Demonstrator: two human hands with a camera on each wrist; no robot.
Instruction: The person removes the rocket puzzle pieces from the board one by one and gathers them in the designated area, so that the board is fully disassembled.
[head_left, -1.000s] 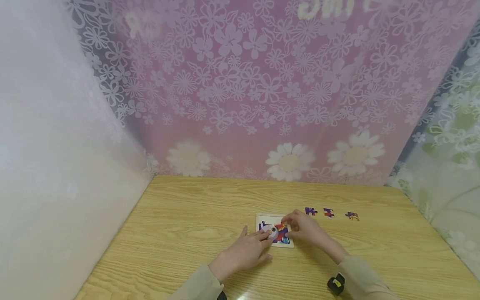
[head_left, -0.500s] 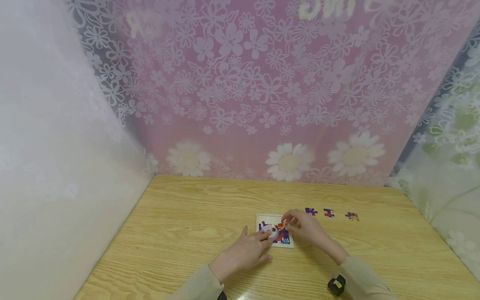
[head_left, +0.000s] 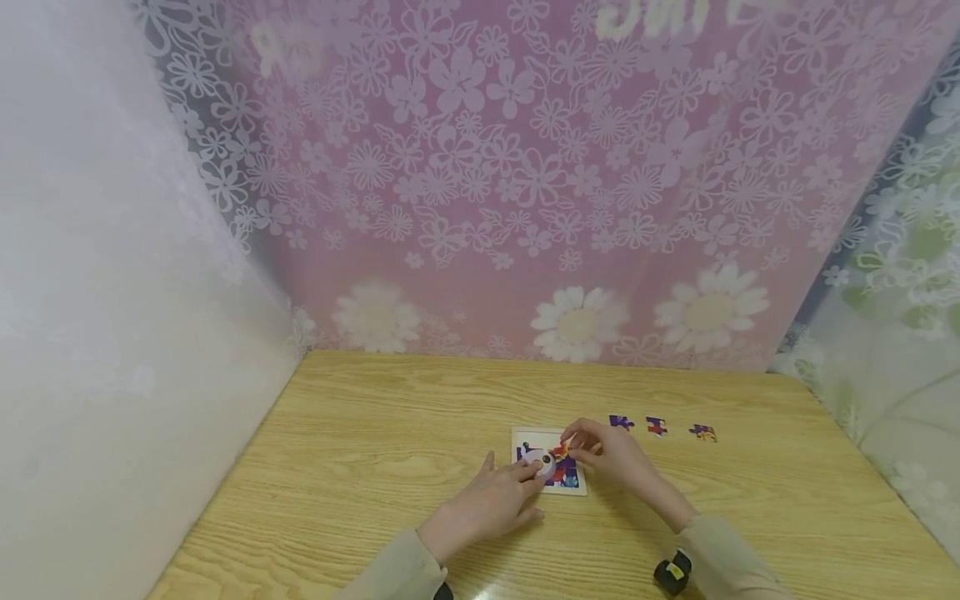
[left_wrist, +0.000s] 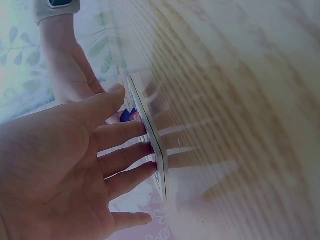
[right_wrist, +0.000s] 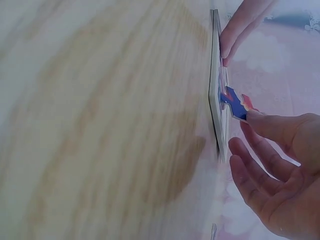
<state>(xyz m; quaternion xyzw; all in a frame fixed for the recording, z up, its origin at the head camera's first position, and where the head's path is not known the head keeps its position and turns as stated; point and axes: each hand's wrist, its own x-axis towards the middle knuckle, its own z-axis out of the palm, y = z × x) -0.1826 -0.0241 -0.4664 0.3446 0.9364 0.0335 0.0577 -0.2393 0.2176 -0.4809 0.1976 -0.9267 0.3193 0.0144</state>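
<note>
A square jigsaw board [head_left: 573, 492] with a pale frame lies flat on the table, partly filled with a colourful picture. My left hand [head_left: 491, 502] rests its straight fingertips on the left part of the picture, covering some of it. At the board's right side, my right hand [head_left: 611, 457] pinches a puzzle piece [right_wrist: 236, 106] between thumb and fingers. The right wrist view shows this blue, red and orange piece tilted up, its lower end at the board's surface; whether it touches cannot be told. Part of the board's upper area shows bare and whitish.
Beyond the right hand lie three loose puzzle pieces: one purple [head_left: 621, 422], one purple and red [head_left: 656, 427], one purple and orange [head_left: 703, 432]. The wooden table [head_left: 360, 433] ends at a pink flowered curtain [head_left: 465, 208].
My right thumb has come up from the board's right edge towards the fingertips, and the pinched puzzle piece now stands tilted there. My left hand has stayed in place.
</note>
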